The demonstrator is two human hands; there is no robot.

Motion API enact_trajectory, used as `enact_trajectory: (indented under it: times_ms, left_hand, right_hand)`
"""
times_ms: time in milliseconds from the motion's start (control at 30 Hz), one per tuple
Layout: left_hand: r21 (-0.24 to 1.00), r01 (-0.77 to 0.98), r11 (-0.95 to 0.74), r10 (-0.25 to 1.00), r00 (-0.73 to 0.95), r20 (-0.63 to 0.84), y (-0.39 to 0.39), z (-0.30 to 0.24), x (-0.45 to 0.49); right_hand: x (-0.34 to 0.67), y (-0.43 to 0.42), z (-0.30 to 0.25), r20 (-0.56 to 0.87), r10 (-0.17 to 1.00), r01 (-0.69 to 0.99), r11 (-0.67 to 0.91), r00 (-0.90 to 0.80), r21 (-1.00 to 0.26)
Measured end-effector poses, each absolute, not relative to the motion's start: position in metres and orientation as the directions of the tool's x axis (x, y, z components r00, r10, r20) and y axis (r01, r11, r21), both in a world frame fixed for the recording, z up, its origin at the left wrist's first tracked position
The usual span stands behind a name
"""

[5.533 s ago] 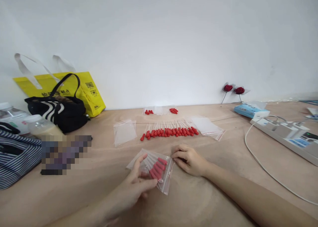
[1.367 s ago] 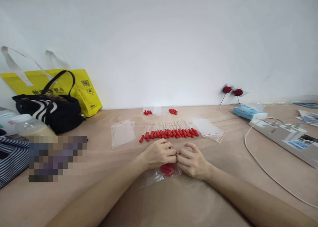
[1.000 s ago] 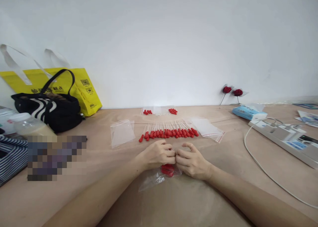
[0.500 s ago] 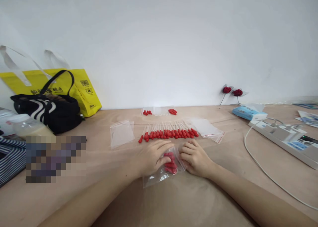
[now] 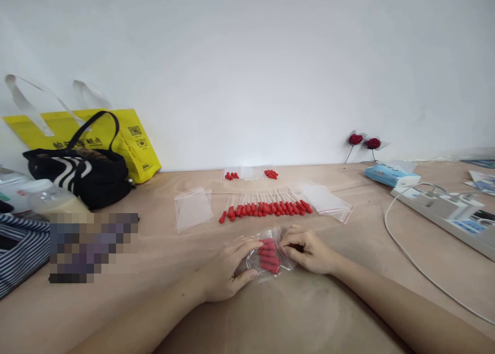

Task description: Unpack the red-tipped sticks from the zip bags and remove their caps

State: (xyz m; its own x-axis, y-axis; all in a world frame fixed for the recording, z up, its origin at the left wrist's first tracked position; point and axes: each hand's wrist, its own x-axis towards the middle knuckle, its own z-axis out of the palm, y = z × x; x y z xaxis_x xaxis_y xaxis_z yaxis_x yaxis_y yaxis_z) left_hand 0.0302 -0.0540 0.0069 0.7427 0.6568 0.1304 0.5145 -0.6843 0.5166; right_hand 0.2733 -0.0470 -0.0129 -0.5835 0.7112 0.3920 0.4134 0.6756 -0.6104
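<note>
A clear zip-lock plastic bag (image 5: 288, 263) lies on the table in front of me with several red-bulbed droppers (image 5: 269, 256) inside, stacked one above another. My left hand (image 5: 228, 271) rests at the bag's left side, thumb and fingers spread apart, fingertips touching the plastic. On the right, my right hand (image 5: 307, 248) pinches the bag's edge between curled fingers and thumb. Just beyond the hands runs a row of droppers with red rubber bulbs (image 5: 266, 208), their thin clear stems pointing away from me.
Flat clear bags (image 5: 194, 209) lie left of the row, and another stack of bags (image 5: 327, 202) lies right. Filled bags (image 5: 247, 173) are near the wall. A yellow tote (image 5: 141, 153) and black bag (image 5: 104, 173) stand left; tissues (image 5: 390, 175) and a power strip (image 5: 458, 222) are right.
My left hand has slid left and toward me off the red bulbs, its thumb and fingers now spread. My right hand keeps hold of the bag's right edge. The view has shifted slightly.
</note>
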Motion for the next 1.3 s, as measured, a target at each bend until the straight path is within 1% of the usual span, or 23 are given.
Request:
enact_trajectory:
  times_ms: [67,167,267,333,467,533,667,800,867,967,1033,1167,1300]
  left_hand:
    - [0.524,0.506,-0.685,0.651,0.748,0.127,-0.054,0.007,0.029]
    - [0.531,0.515,-0.673,0.664,0.737,0.127,-0.055,0.007,0.031]
    - [0.537,0.536,-0.651,0.694,0.708,0.134,-0.054,0.007,0.034]
    - [0.548,0.534,-0.644,0.703,0.696,0.148,-0.053,0.007,0.036]
    - [0.553,0.503,-0.663,0.690,0.698,0.192,-0.051,0.006,0.037]
    - [0.544,0.492,-0.680,0.676,0.708,0.204,-0.050,0.005,0.036]
    - [0.534,0.459,-0.710,0.642,0.733,0.225,-0.050,0.002,0.035]
    - [0.515,0.472,-0.716,0.649,0.721,0.243,-0.050,0.000,0.035]
    - [0.512,0.477,-0.714,0.652,0.720,0.239,-0.050,0.000,0.035]
    - [0.521,0.476,-0.708,0.652,0.724,0.225,-0.050,0.000,0.035]
    - [0.527,0.477,-0.703,0.656,0.721,0.222,-0.050,0.000,0.035]
    - [0.531,0.485,-0.695,0.666,0.713,0.220,-0.050,-0.001,0.035]
    - [0.540,0.481,-0.691,0.667,0.713,0.217,-0.051,0.000,0.034]
  right_hand:
    - [0.271,-0.047,-0.016,0.360,0.772,0.405,0.597,-0.524,-0.692]
    - [0.270,-0.046,-0.022,0.235,0.856,0.365,0.424,-0.460,-0.829]
    - [0.268,-0.044,-0.024,0.143,0.893,0.342,0.305,-0.426,-0.889]
    - [0.266,-0.045,-0.022,0.138,0.894,0.350,0.303,-0.426,-0.886]
    - [0.260,-0.048,-0.013,0.188,0.846,0.398,0.416,-0.499,-0.817]
    - [0.258,-0.049,-0.010,0.194,0.848,0.439,0.435,-0.494,-0.786]
    - [0.254,-0.050,-0.008,0.156,0.907,0.513,0.356,-0.392,-0.781]
    - [0.251,-0.051,-0.008,0.132,0.924,0.502,0.310,-0.359,-0.807]
    - [0.249,-0.051,-0.010,0.116,0.926,0.464,0.286,-0.360,-0.838]
    - [0.248,-0.051,-0.011,0.051,0.921,0.398,0.217,-0.386,-0.892]
    - [0.247,-0.051,-0.010,0.019,0.913,0.395,0.195,-0.408,-0.898]
    - [0.246,-0.053,-0.005,-0.005,0.911,0.440,0.194,-0.412,-0.877]
    - [0.246,-0.052,-0.011,-0.023,0.905,0.354,0.143,-0.425,-0.924]
